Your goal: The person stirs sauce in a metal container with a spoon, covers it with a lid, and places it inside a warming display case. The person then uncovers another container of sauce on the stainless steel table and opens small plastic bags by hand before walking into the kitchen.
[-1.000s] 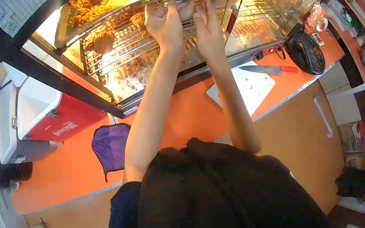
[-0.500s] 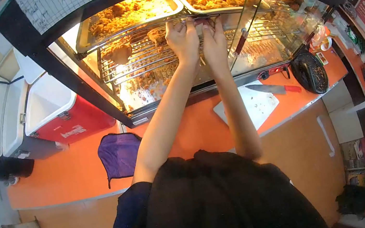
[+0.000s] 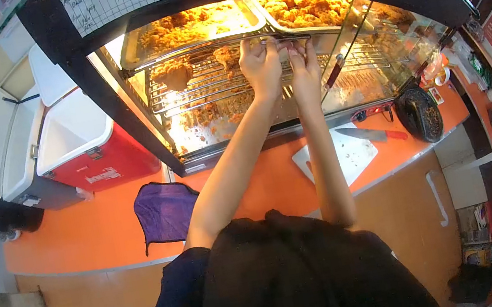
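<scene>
Both my hands are raised inside a lit glass food warmer, at the front rail of its upper rack. My left hand has its fingers bent and closed near that rail. Close on its right, my right hand is closed too, fingers pointing up. Whatever lies between the fingertips is small and partly hidden. Above them are two metal trays of fried chicken: the left tray and the right tray. Fried chicken pieces rest on the wire rack below.
A red cooler box stands open left of the warmer. On the orange counter lie a purple cloth, a white cutting board and a red-handled knife. A black basin sits at the right. The glass door is near my right hand.
The view has shifted, so the warmer sits lower and more to the right. My hands stay at the rack's front rail, with their fingertips slightly farther apart.
</scene>
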`<state>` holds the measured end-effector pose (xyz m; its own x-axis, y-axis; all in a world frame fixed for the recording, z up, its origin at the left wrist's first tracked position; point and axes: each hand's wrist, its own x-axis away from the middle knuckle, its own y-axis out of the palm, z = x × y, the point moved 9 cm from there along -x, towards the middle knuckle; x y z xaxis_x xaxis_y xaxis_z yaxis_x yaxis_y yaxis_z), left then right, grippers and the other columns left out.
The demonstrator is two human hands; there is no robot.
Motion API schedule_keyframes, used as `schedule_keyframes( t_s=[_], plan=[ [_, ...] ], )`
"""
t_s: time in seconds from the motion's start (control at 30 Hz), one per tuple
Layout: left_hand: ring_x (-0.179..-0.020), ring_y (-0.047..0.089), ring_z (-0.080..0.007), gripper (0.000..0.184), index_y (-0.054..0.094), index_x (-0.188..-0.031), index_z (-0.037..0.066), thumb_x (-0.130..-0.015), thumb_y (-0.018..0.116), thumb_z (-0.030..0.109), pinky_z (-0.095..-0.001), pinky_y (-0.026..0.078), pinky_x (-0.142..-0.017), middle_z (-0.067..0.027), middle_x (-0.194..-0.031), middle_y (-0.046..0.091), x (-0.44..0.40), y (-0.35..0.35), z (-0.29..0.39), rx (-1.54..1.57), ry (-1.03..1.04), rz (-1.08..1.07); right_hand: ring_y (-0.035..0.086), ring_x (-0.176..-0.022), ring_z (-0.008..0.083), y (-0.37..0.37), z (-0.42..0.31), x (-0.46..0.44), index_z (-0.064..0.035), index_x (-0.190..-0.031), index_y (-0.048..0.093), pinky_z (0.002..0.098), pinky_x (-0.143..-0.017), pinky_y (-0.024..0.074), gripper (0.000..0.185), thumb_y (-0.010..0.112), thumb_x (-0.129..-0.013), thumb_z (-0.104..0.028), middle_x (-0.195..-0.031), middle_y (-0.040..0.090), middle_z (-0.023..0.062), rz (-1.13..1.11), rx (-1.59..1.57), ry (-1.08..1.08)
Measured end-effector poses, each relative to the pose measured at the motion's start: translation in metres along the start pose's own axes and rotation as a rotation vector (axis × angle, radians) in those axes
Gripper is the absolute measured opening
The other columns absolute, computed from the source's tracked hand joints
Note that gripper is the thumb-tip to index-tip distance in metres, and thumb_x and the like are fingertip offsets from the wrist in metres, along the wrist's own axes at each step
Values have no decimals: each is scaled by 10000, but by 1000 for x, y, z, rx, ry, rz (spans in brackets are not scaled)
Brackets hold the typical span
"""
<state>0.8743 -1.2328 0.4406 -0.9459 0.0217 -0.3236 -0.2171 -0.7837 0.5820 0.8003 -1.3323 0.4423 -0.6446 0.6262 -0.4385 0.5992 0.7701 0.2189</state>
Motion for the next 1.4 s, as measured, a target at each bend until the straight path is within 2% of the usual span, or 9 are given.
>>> schedule_keyframes(
  t_s=[0.33,0.47,0.5,0.6,0.63,0.73,0.83,0.97,1.4],
  plan=[
    [-856,682,-270,381,344,-1256,-58,-918,516,-24,-320,561,-790,-187,-948,638,1,6,-6,155,-28,-53,513,-1197,225,-28,-16,23,89,-1376,329,294,-1004,375,460,439,-970,-97,-1318,490,192,-6,38,-34],
    [-883,677,-271,389,335,-1261,-54,-917,515,-23,-330,562,-798,-184,-972,627,2,6,-8,92,-22,-74,579,-934,191,-67,-41,32,37,-1220,484,288,-860,438,341,543,-901,-68,-1101,558,149,136,399,-175],
    [-889,676,-271,394,331,-1264,-53,-916,514,-25,-332,562,-799,-182,-977,624,2,6,-9,92,-31,-69,541,-819,196,-77,-52,37,21,-1118,517,321,-773,436,281,587,-858,-59,-985,541,124,305,438,-170],
    [-905,671,-268,422,312,-1286,-45,-914,510,-30,-342,554,-826,-176,-973,614,7,8,-7,78,-48,-108,527,-804,232,-99,-51,34,4,-1072,535,359,-756,430,234,588,-856,-66,-966,536,119,406,740,-352],
    [-902,669,-258,459,299,-1309,-26,-904,516,-35,-316,547,-797,-147,-939,611,8,6,-12,120,-92,-104,512,-800,257,-102,-43,30,0,-1053,536,382,-745,423,221,591,-856,-83,-934,533,113,334,726,-355],
    [-869,663,-229,482,315,-1317,1,-889,533,-33,-291,530,-763,-124,-945,605,22,-4,-8,-24,-114,-48,531,-709,208,-103,-17,22,-5,-948,544,330,-686,430,170,605,-873,-145,-776,544,73,224,743,-293],
    [-829,650,-194,437,368,-1279,21,-882,543,-20,-267,506,-742,-103,-961,598,38,-18,-2,-29,-171,-33,518,-773,271,-95,-21,21,12,-960,531,382,-719,421,159,574,-879,-117,-833,542,136,193,746,-242],
    [-796,595,-164,331,475,-1189,25,-867,553,2,-282,488,-751,-91,-931,592,64,-40,13,-85,-192,12,510,-709,315,-71,-24,28,8,-847,524,386,-655,412,143,566,-894,-121,-787,534,150,115,773,-328],
    [-826,546,-104,211,497,-1071,29,-873,508,-43,-260,486,-745,-47,-921,541,161,-180,96,-386,-113,288,552,-651,306,86,-26,91,-45,-851,600,397,-580,419,67,628,-859,-106,-736,530,132,-253,531,-382]
  ],
)
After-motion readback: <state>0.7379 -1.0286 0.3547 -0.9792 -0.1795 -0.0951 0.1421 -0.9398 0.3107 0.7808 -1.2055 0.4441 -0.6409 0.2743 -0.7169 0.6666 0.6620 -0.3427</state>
